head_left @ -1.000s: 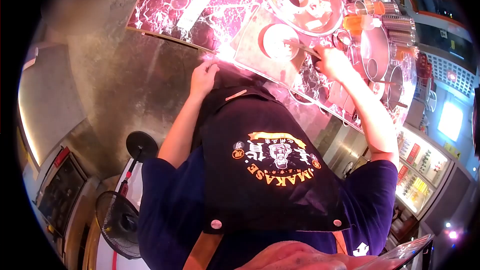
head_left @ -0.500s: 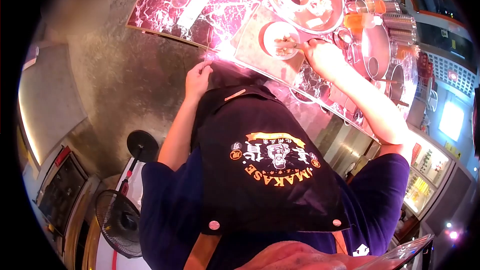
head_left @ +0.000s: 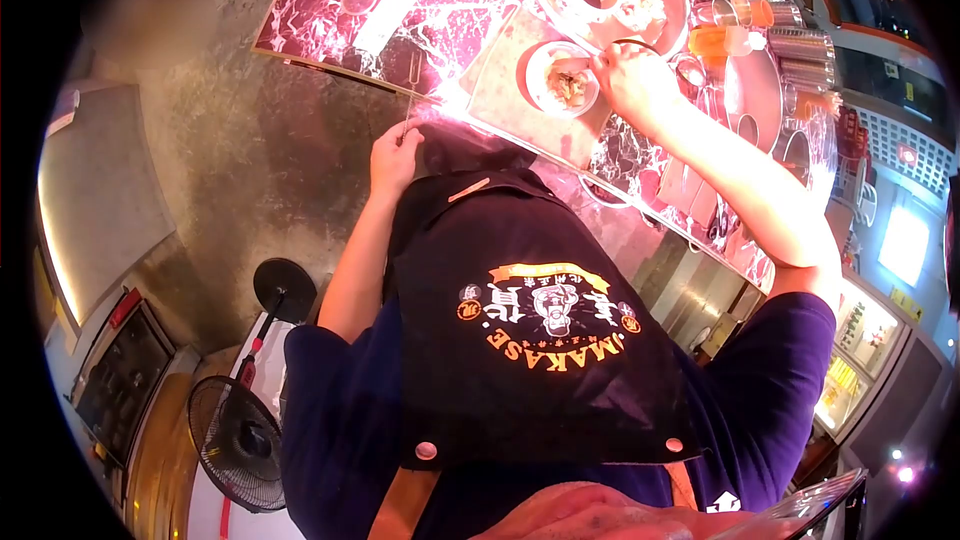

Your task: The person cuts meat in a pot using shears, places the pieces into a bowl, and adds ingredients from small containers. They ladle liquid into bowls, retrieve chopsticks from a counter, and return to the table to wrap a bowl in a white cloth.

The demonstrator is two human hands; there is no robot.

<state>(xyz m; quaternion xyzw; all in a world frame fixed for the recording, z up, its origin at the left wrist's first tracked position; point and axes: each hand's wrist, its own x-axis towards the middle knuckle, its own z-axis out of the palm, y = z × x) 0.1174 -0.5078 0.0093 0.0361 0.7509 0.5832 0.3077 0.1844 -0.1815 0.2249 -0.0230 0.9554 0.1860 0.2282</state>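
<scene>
My left hand (head_left: 393, 158) is closed around a thin metal tool (head_left: 412, 90). Its narrow, fork-like end points up towards the table edge. Over the right rim of a white bowl (head_left: 537, 98), my right hand (head_left: 635, 88) has its fingers closed. A dark curved piece (head_left: 632, 42) shows beyond its knuckles, but what it belongs to is hidden. Chopped, brownish-white food (head_left: 570, 88) lies inside the bowl. Beneath the bowl is a pale board (head_left: 490, 90) at the front edge of the marbled table.
A large metal basin (head_left: 540, 0) with a smaller container and food stands behind the bowl. Cups (head_left: 800, 43) and an orange-filled bottle (head_left: 712, 42) crowd the right side. A long white strip (head_left: 395, 10) lies at the left. Behind me stands a fan (head_left: 235, 440).
My right hand has shifted slightly up and left and turned. The brownish utensil that reached into the bowl from it is now out of sight there. My left hand is nearly still.
</scene>
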